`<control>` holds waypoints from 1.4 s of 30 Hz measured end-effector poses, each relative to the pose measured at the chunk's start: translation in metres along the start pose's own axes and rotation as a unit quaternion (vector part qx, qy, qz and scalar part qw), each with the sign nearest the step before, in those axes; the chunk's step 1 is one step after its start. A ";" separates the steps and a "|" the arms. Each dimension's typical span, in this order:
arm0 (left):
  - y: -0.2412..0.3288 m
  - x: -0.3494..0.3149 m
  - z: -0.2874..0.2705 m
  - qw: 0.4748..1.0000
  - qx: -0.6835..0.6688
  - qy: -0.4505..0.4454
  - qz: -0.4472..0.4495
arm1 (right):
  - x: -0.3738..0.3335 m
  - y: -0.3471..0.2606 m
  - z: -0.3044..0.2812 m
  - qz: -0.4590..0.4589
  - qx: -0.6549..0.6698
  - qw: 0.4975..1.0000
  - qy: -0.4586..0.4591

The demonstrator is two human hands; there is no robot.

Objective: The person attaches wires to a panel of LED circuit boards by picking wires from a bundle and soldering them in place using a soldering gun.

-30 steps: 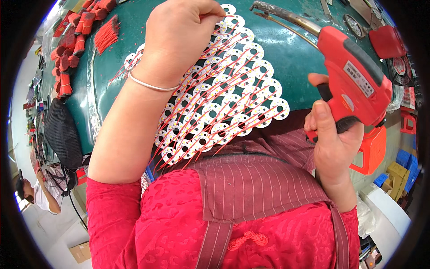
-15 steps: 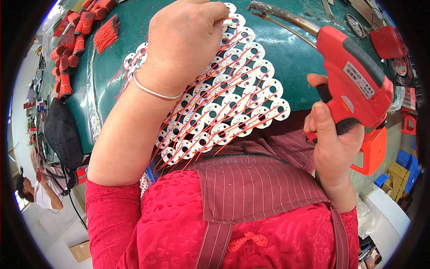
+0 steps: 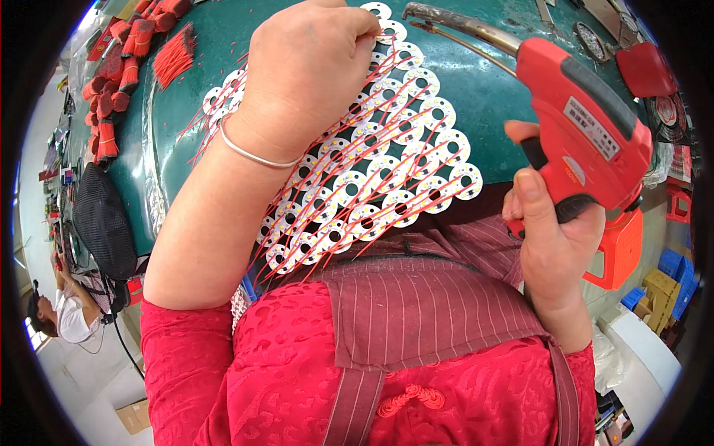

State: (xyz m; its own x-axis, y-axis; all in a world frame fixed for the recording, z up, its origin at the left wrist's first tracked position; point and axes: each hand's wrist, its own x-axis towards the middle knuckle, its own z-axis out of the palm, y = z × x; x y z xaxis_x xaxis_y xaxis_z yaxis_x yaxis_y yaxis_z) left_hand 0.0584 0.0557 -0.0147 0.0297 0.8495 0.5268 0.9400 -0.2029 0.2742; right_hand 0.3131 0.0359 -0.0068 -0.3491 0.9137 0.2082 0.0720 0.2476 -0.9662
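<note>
My right hand (image 3: 554,241) is wrapped round the handle of a red and black soldering gun (image 3: 595,134). The gun's bent metal tip points left, above the teal tabletop and near the far end of the boards. Several rows of round white LED boards (image 3: 455,178) with center holes lie in a slanting array, red wires trailing across them. Over the far part of this array, my left hand (image 3: 312,67) is closed, thumb and fingers pressed together beside the far boards. Its fingertips are mostly hidden, so what they pinch cannot be made out.
Loose red wires (image 3: 175,59) and tied red wire bundles (image 3: 108,137) lie at the left of the teal table (image 3: 506,111). A black mesh-covered object (image 3: 104,215) is at the left edge. Right: a red case (image 3: 645,70) and an orange stool (image 3: 621,253). Another person (image 3: 71,316) is far left.
The soldering gun has shifted slightly left, its tip nearer my left hand. My left hand has barely moved. The person at far left has moved an arm.
</note>
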 end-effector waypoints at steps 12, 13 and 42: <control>0.000 0.001 0.001 1.000 0.001 0.000 0.002 | 0.003 0.003 -0.002 0.022 -0.004 0.999 -0.040; 0.000 0.001 0.000 1.000 0.002 -0.002 0.000 | 0.004 0.002 -0.001 0.019 -0.003 0.999 -0.047; -0.006 0.003 0.003 0.999 -0.002 0.023 0.029 | 0.008 0.008 0.008 0.026 0.047 0.998 -0.010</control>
State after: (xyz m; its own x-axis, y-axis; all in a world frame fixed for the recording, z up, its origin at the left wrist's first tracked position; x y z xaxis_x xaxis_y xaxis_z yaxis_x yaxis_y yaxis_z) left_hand 0.0535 0.0610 -0.0174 0.0692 0.8127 0.5786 0.9357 -0.2540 0.2449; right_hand 0.3031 0.0427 -0.0136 -0.3656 0.9179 0.1542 0.0026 0.1667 -0.9860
